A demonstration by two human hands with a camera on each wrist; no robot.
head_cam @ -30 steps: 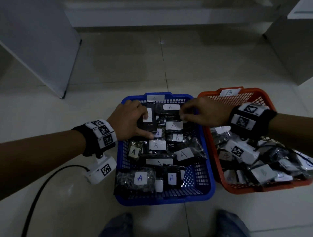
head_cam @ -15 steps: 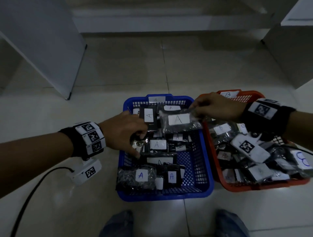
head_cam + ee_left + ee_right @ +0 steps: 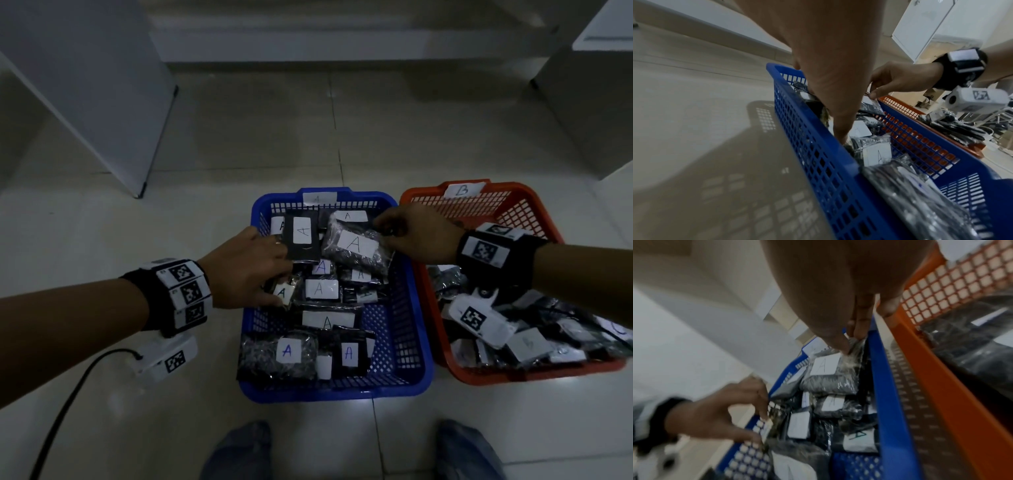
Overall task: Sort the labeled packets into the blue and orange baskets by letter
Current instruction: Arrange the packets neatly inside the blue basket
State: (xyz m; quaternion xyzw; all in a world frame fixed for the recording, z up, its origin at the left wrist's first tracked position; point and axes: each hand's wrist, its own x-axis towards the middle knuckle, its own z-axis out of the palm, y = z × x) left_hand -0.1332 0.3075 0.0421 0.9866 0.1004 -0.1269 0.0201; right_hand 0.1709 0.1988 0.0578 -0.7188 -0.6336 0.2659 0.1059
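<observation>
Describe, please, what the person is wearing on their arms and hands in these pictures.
Both forearms are bare, with no sleeves or gloves. Each wrist carries a black strap with white square-coded marker tiles. A small white camera box with a marker hangs under the left wrist, trailing a black cable; a similar one sits below the right.

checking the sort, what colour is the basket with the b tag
Orange; the orange basket with its B tag shows best in the head view.

On my right wrist view: my right hand [image 3: 846, 288] pinches the clear corner of an A-labelled packet [image 3: 828, 374] over the blue basket [image 3: 888, 394]. Orange basket [image 3: 931, 361] touches the blue basket's far wall. My left hand [image 3: 719, 415] grips its opposite rim.
</observation>
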